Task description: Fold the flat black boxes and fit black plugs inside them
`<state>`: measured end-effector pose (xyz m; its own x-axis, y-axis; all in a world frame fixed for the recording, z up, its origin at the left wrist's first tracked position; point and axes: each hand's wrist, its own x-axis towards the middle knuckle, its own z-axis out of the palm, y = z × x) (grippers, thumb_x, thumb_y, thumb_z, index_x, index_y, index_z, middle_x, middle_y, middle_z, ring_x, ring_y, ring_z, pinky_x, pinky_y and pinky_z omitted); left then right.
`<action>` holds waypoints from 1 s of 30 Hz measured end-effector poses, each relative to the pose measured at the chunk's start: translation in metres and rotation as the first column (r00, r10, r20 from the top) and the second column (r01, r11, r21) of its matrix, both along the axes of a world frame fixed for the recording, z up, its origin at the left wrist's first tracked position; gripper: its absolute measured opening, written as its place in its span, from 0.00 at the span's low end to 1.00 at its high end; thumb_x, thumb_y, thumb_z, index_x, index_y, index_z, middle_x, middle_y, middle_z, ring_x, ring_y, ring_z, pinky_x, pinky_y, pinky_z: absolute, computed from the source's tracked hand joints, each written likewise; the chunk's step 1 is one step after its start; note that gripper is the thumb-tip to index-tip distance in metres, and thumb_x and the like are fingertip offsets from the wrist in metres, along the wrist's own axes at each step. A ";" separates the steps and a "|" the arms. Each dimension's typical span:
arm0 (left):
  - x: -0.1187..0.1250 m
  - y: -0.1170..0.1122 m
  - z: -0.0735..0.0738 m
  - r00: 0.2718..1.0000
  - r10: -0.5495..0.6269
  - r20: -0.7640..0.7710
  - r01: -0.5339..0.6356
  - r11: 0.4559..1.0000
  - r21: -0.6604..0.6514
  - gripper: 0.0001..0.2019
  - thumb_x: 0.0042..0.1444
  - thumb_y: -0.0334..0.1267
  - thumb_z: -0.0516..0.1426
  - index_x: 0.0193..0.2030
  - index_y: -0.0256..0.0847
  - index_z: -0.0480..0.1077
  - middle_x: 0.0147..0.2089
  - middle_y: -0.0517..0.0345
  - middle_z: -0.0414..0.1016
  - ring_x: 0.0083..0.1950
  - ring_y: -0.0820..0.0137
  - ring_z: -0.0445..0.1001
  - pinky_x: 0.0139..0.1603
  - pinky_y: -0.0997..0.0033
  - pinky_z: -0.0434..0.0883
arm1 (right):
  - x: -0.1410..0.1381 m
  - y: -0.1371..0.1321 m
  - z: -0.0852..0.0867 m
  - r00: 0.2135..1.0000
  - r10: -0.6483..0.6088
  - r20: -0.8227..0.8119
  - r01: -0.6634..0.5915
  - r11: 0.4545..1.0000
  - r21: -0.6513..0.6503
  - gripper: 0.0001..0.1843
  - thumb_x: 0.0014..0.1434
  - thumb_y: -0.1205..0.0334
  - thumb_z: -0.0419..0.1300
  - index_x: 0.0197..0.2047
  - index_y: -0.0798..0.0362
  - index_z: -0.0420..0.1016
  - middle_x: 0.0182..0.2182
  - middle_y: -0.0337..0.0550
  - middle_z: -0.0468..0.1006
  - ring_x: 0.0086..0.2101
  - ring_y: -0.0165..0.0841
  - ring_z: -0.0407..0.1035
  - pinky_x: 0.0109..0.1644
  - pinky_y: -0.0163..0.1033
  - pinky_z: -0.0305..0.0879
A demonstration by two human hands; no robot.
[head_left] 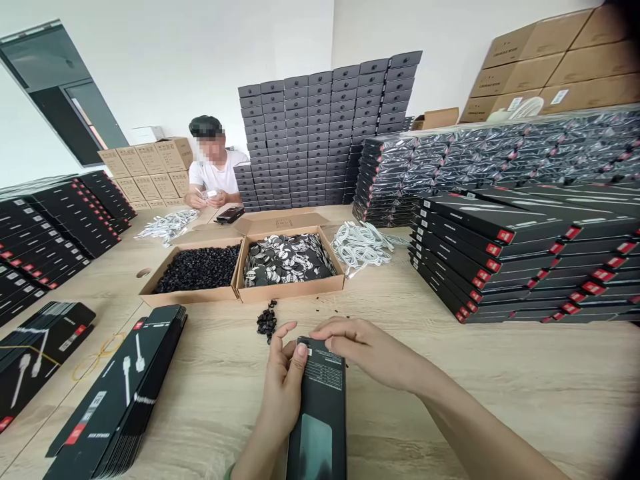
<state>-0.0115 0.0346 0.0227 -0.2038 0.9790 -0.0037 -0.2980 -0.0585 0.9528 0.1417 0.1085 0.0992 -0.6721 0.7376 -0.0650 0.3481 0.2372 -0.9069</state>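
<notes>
A long black cable box (320, 407) with a clear window and white print stands in front of me, its top end tilted away. My left hand (285, 377) is closed round its left side near the top, thumb on the printed face and index finger raised. My right hand (355, 347) is bent over the box's top end, with thumb and fingertips closed at the edge; whether a small part is between them is hidden. Just beyond lies a small pile of black plastic pieces (267, 321), with several loose bits to its right.
Open cartons hold black pieces (197, 268) and round black-and-white discs (287, 260). White cables (363, 245) lie to the right. Flat box sleeves (125, 393) sit at left; stacked black boxes (480, 247) stand at right. A person (215, 167) sits across the table, hands raised.
</notes>
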 end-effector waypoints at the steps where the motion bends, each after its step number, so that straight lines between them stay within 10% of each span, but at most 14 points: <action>1: -0.002 0.001 0.000 0.999 0.029 -0.032 -0.029 1.000 0.002 0.17 0.61 0.49 0.55 0.53 0.46 0.63 0.36 0.59 0.73 0.36 0.69 0.71 0.39 0.70 0.66 | 0.000 -0.001 0.000 1.000 0.031 -0.002 -0.031 1.000 -0.003 0.16 0.59 0.61 0.57 0.48 0.46 0.79 0.44 0.40 0.80 0.41 0.39 0.72 0.44 0.40 0.66; 11: -0.012 0.006 -0.006 0.979 0.200 -0.027 -0.198 0.978 0.068 0.15 0.59 0.52 0.56 0.45 0.44 0.71 0.39 0.59 0.73 0.38 0.71 0.69 0.38 0.74 0.69 | -0.009 -0.010 -0.007 0.993 -0.075 -0.096 0.074 0.997 -0.019 0.09 0.60 0.54 0.60 0.40 0.50 0.71 0.27 0.34 0.68 0.31 0.31 0.63 0.35 0.36 0.59; 19: -0.011 -0.001 0.002 0.999 0.016 0.043 -0.025 0.978 0.206 0.26 0.56 0.43 0.62 0.60 0.52 0.61 0.57 0.55 0.73 0.54 0.66 0.73 0.55 0.67 0.69 | 0.003 -0.021 0.014 0.951 -0.167 -0.261 0.220 0.957 0.190 0.09 0.62 0.60 0.57 0.46 0.49 0.69 0.39 0.40 0.75 0.39 0.33 0.71 0.39 0.36 0.69; 22: -0.013 -0.003 -0.001 0.985 -0.003 -0.175 0.053 0.957 0.287 0.18 0.57 0.36 0.61 0.54 0.50 0.69 0.55 0.55 0.76 0.56 0.65 0.73 0.59 0.66 0.67 | 0.019 -0.043 0.035 0.978 -0.095 -0.183 0.181 0.824 0.537 0.16 0.63 0.66 0.56 0.53 0.45 0.67 0.48 0.43 0.75 0.49 0.35 0.70 0.53 0.43 0.69; 25: -0.013 -0.002 -0.010 0.889 0.157 -0.429 0.064 0.887 0.457 0.16 0.60 0.32 0.57 0.51 0.55 0.73 0.53 0.58 0.78 0.59 0.65 0.72 0.63 0.61 0.64 | 0.031 -0.066 0.043 0.996 -0.043 0.075 -0.037 0.576 0.816 0.19 0.63 0.71 0.54 0.56 0.45 0.69 0.48 0.41 0.78 0.49 0.36 0.71 0.63 0.49 0.60; 30: -0.001 -0.005 -0.012 0.733 0.294 -0.614 -0.015 0.909 0.417 0.27 0.62 0.33 0.54 0.66 0.59 0.57 0.73 0.55 0.53 0.73 0.58 0.49 0.70 0.45 0.50 | 0.067 -0.050 0.007 0.955 -0.279 0.106 -0.036 0.243 0.969 0.13 0.63 0.70 0.53 0.48 0.52 0.74 0.43 0.45 0.82 0.46 0.38 0.73 0.59 0.48 0.62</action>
<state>-0.0121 0.0295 0.0107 -0.1664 0.8307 0.5312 0.4309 -0.4233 0.7970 0.2087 0.0588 0.1066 -0.6491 0.4270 0.6296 0.5919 0.8034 0.0653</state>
